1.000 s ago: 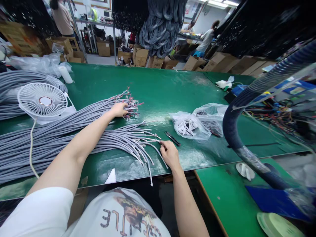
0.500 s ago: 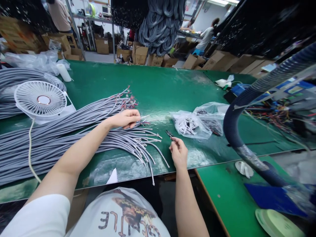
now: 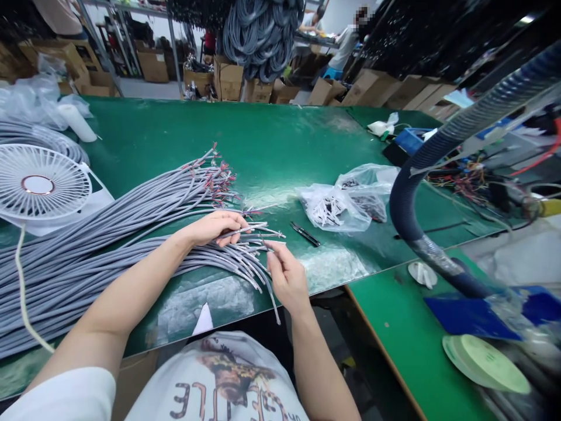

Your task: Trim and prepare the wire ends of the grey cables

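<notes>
A grey cable (image 3: pixel 256 226) sticks out to the right of my left hand (image 3: pixel 224 227), whose curled fingers are closed on it near its pale end. Just to the right, my right hand (image 3: pixel 288 278) has its thumb and index finger closed around a cable end in the front bunch of grey cables (image 3: pixel 219 257); the exact grip is partly hidden. Behind that bunch lies another bundle of grey cables (image 3: pixel 170 187), with reddish wires bared at the ends. Black thread snips (image 3: pixel 305 234) rest on the green table, apart from both hands.
Clear plastic bags (image 3: pixel 339 207) with small white and dark pieces lie right of the snips. A white fan (image 3: pixel 41 184) stands on the left. A dark flexible hose (image 3: pixel 405 210) curves over the right side. The green table's (image 3: pixel 175 126) front edge runs close to my body.
The snips have left my right hand and now lie on the table. That hand has moved left to the cable ends. My left hand has shifted slightly down onto a cable.
</notes>
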`<state>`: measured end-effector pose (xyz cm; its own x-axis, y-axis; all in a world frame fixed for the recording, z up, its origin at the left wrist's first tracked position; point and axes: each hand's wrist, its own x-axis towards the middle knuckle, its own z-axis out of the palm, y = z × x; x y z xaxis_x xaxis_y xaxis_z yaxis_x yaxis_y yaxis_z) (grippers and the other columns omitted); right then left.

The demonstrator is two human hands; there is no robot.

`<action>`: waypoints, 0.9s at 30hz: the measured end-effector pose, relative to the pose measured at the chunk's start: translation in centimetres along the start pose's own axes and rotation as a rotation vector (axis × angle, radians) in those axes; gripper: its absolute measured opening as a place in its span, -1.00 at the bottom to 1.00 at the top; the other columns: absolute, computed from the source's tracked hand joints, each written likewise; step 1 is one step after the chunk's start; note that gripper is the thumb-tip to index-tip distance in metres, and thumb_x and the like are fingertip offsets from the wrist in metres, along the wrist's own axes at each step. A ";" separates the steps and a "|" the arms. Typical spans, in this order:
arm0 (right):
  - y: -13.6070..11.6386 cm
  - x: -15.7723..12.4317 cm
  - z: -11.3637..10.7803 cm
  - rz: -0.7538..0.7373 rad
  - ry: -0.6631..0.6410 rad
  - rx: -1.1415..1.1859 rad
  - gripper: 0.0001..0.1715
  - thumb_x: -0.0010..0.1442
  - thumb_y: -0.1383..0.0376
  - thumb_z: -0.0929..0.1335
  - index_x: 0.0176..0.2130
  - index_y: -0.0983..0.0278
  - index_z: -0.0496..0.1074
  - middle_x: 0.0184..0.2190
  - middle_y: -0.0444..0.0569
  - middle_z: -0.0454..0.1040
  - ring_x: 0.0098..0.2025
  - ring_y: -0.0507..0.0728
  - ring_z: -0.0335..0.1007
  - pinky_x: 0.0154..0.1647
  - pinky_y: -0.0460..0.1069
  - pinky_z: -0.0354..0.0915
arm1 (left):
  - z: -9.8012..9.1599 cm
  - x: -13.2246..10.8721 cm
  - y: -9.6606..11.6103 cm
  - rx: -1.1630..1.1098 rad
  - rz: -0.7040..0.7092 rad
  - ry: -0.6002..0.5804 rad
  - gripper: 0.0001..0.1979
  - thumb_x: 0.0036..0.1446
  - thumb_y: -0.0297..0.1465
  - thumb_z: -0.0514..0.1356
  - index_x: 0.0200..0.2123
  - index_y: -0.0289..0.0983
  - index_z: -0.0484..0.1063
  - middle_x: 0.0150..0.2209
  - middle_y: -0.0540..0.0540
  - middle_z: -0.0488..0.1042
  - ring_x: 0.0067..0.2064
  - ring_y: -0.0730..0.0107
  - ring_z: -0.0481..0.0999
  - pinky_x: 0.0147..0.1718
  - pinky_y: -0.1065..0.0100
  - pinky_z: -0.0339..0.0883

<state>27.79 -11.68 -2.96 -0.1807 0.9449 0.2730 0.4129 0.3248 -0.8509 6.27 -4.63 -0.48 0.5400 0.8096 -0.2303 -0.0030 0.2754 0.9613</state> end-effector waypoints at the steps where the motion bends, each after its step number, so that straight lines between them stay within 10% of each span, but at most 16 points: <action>1: 0.2 0.1 0.3 0.005 -0.003 -0.004 -0.67 0.29 0.27 0.20 -0.02 0.26 0.40 -0.46 -0.11 0.38 -0.51 -0.01 0.26 -0.42 -0.08 0.26 | 0.0 0.0 0.1 0.005 -0.003 0.000 -0.80 0.01 -0.45 0.08 -0.30 -0.40 0.42 -0.62 -0.02 0.44 -0.74 0.63 0.21 -0.73 0.55 -0.02; 27: 0.7 -0.5 0.7 0.079 0.010 0.064 -0.65 0.28 0.18 0.21 -0.04 0.23 0.43 -0.60 -0.15 0.28 -0.56 0.03 0.23 -0.50 -0.06 0.23 | -1.2 -0.9 0.9 0.537 0.177 0.047 -0.69 0.10 -0.20 0.12 -0.35 -0.37 0.43 -0.53 0.03 0.30 -0.49 0.55 0.22 -0.47 0.48 0.11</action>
<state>27.50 -11.95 -4.00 -0.1408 0.9678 0.2086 0.3678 0.2467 -0.8966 4.76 -4.49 0.39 0.5318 0.8452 -0.0533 0.3449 -0.1587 0.9251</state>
